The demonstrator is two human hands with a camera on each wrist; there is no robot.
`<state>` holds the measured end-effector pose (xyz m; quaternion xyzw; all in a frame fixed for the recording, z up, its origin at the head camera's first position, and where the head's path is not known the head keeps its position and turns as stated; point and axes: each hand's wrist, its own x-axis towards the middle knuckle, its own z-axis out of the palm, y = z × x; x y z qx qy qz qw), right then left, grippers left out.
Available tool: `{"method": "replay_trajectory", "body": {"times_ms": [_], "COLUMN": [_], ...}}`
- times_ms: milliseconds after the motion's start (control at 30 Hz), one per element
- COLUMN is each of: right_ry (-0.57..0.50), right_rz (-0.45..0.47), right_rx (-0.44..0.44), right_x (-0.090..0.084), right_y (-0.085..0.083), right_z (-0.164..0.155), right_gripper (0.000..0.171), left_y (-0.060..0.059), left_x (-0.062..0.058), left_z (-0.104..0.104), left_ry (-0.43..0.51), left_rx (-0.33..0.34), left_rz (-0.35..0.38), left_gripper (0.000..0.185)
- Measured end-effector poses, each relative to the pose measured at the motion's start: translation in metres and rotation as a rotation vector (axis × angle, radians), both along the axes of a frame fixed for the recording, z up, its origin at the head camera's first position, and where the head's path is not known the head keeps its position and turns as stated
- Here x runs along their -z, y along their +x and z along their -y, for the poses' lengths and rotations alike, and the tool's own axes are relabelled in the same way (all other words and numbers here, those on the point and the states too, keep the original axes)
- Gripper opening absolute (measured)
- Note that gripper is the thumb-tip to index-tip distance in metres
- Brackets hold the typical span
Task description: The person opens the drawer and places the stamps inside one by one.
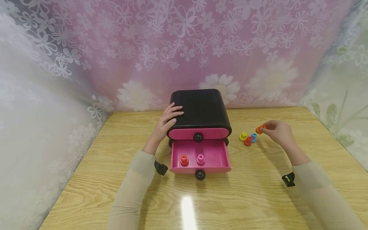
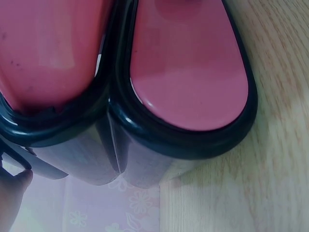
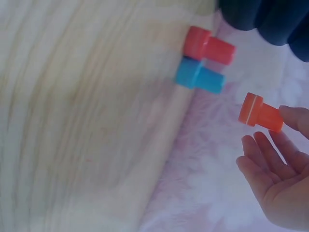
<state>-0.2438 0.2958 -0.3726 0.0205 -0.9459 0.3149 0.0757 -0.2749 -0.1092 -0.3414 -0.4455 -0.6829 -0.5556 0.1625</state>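
My left hand (image 1: pixel 167 121) rests on the left edge of a black mini drawer cabinet (image 1: pixel 201 107), fingers over its top; in the left wrist view only part of that hand (image 2: pixel 12 195) shows. The cabinet's lower pink drawer (image 1: pixel 214 153) is pulled out, with a red toy stamp (image 1: pixel 184 160) and a pink toy stamp (image 1: pixel 200 159) inside. Between thumb and fingertips my right hand (image 1: pixel 279 132) pinches an orange toy stamp (image 3: pixel 260 113), lifted above the table. Just left of it stand yellow (image 1: pixel 243 136), red (image 1: pixel 248 141) and blue (image 1: pixel 254 137) toy stamps.
The upper pink drawer (image 1: pixel 184 133) is closed, with a black round knob (image 1: pixel 198 137). A second knob (image 1: pixel 200 174) juts from the pulled-out drawer. Everything stands on a wooden table (image 1: pixel 115 179), with a floral curtain (image 1: pixel 149 64) behind.
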Motion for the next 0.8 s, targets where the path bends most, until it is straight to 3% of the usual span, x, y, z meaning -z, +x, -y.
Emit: {"method": "replay_trajectory", "body": {"times_ms": [433, 667, 800], "right_ry": [-0.06, -0.115, -0.162], "right_rz": [-0.114, -0.092, -0.08], "right_rx": [-0.112, -0.183, -0.24], "right_x": [-0.022, -0.035, -0.035], "right_y": [0.04, 0.058, 0.066], "right_z": [0.031, 0.058, 0.072], "right_gripper": [0.035, 0.032, 0.03], "left_y": [0.002, -0.026, -0.021], "left_x": [-0.002, 0.024, 0.022], "left_z": [0.001, 0.006, 0.006], "left_ry": [-0.003, 0.0, -0.012], "left_rx": [-0.004, -0.013, -0.005], "left_rz": [-0.004, -0.017, -0.008], "left_gripper": [0.033, 0.046, 0.037]}}
